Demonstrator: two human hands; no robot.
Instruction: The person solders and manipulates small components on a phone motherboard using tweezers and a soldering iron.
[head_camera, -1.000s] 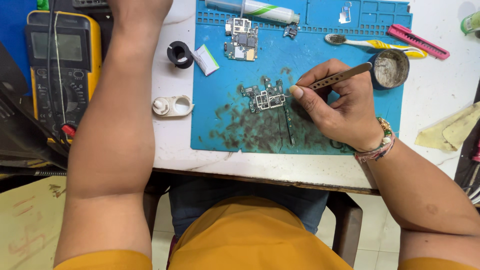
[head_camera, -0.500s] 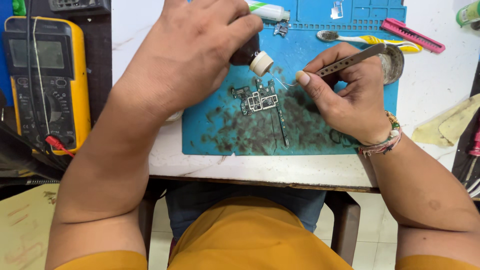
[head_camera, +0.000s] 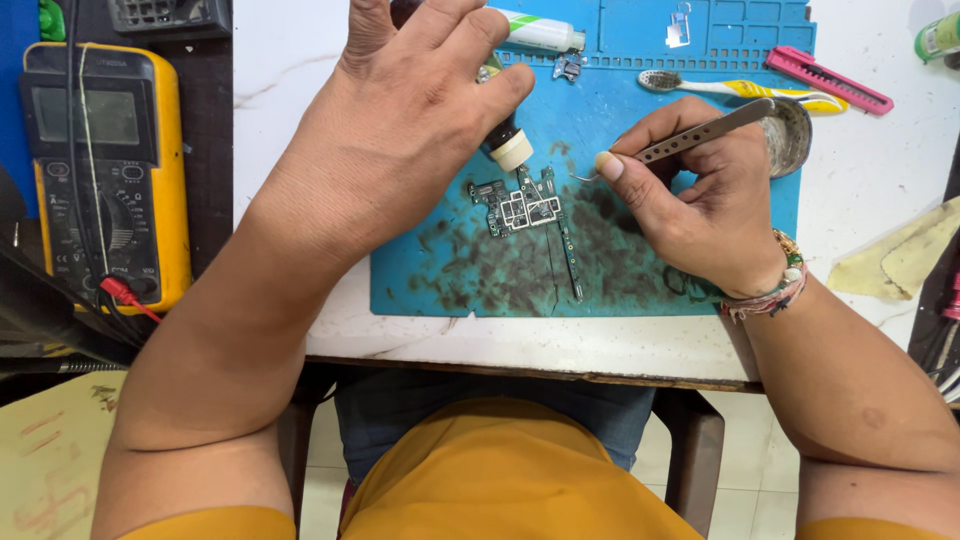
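Moved since earlier: left hand (head_camera: 420, 110), gripping a small bottle (head_camera: 508, 145), now tips it over the circuit board (head_camera: 525, 205) on the blue mat (head_camera: 640, 285). Right hand (head_camera: 700, 195) pinches tweezers (head_camera: 700, 132) beside it. Nearby: toothbrush (head_camera: 735, 90), yellow multimeter (head_camera: 105, 170), white table (head_camera: 290, 60).

The person wore a mustard-yellow short-sleeved top, its sleeve edges showing at both near corners, over dark blue trousers. Both forearms were bare. The left hand (head_camera: 420, 110) carried no jewellery, while the wrist behind the right hand (head_camera: 700, 195) bore a beaded bracelet (head_camera: 775, 290) of green, red and gold with a frayed pinkish thread.
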